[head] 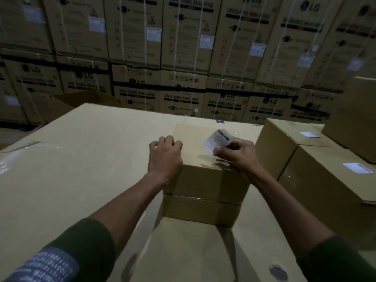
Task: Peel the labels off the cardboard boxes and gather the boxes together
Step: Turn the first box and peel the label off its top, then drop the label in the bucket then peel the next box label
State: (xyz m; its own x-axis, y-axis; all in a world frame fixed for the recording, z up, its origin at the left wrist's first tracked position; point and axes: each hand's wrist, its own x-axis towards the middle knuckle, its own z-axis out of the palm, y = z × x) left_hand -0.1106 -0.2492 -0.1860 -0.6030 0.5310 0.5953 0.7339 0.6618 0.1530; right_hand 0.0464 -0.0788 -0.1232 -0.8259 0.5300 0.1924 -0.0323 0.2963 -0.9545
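The stacked cartons [183, 58] across the upper frame read "LG" and "WASHING MACHINE", while print on the white label [216, 140] at centre right is too blurred to read.

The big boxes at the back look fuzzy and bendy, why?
Head view: the dim light and blur soften the stacked washing machine boxes; the wide lens bows their edges. The hands are sharper, the right hand pinching the label, which catches light.

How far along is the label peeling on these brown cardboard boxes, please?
Done: nothing clearly. In hand: the right hand pinches the white printed label, partly lifted off the small brown cardboard box, which the left hand steadies. Left: two brown boxes at right still carry white labels.
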